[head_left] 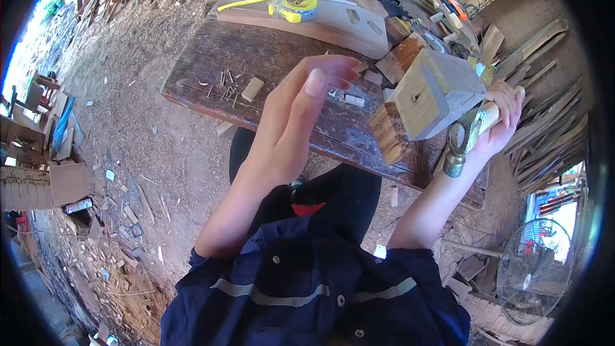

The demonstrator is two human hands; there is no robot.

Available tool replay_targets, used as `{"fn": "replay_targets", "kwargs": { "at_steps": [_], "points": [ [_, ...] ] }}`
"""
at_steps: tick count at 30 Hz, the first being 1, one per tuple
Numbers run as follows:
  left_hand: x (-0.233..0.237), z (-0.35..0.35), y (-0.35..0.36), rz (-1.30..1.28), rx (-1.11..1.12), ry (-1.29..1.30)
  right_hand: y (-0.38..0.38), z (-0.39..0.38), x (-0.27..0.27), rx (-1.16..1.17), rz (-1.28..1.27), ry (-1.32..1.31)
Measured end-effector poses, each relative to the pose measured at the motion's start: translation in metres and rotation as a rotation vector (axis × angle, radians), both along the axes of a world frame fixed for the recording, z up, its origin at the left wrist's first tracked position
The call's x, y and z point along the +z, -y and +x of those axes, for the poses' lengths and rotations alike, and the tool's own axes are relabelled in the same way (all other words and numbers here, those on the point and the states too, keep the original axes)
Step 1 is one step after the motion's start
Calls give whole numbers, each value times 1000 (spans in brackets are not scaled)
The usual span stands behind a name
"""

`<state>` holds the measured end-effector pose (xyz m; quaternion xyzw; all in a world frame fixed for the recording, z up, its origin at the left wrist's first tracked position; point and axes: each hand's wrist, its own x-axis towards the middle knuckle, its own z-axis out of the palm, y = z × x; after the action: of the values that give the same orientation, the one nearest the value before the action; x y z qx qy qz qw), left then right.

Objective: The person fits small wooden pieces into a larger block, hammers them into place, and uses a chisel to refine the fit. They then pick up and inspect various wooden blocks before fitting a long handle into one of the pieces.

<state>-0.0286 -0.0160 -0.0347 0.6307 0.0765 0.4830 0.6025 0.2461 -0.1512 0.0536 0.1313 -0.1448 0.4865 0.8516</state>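
Note:
My right hand point(501, 120) is wrapped around the pale handle of a hammer point(456, 141), its metal head pointing down and toward me at the bench's right end. Close beside the hammer stands a squared wooden block point(430, 95), greyish, with a small dark hole in one face. It rests against or on a rough brown wood block point(388, 134); the exact contact is hidden. My left hand point(296, 112) hovers over the middle of the bench, empty, fingers stretched out and thumb raised. Several nails point(227, 82) and a small wood offcut point(253, 89) lie to its left.
The dark wooden bench point(211, 57) carries a long shaped board point(333, 27) with slots, and a yellow tape measure point(299, 6) partly pulled out on it. An orange power strip point(450, 1) lies at back right. A standing fan point(535, 272) is at lower right. Sawdust covers the floor point(147, 90).

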Motion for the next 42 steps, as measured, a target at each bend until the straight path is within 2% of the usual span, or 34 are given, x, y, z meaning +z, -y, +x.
{"fn": "replay_targets", "kwargs": {
  "at_steps": [3, 6, 11, 13, 17, 20, 23, 26, 29, 37, 42],
  "points": [
    [6, -5, 0, 62, 0, -60, 3, -4, 2, 1, -13, 10],
    [10, -7, 4, -26, 27, -3, 4, -11, 6, -34, 1, 91],
    [38, -25, -10, 381, 41, -134, 7, -35, 17, -154, -1, 460],
    [49, -29, -7, 595, 91, -311, 6, -49, 21, -224, -6, 632],
    [49, -20, 4, 735, 98, -553, 7, -75, 27, -314, -47, 855],
    [38, -12, 8, 671, -8, -624, 8, -82, 26, -267, -2, 865],
    [49, -12, 14, 595, -101, -722, 15, -76, 27, -261, 14, 904],
    [47, -8, 14, 654, -70, -666, 23, -69, 26, -268, 7, 959],
    [41, 1, 13, 839, 54, -530, 30, -63, 24, -302, -19, 1015],
    [34, 20, 18, 1007, 240, -514, 45, -46, 9, -348, -72, 959],
    [33, 21, 1, 1094, 461, -572, 62, -28, 0, -577, -235, 946]
  ]
}}
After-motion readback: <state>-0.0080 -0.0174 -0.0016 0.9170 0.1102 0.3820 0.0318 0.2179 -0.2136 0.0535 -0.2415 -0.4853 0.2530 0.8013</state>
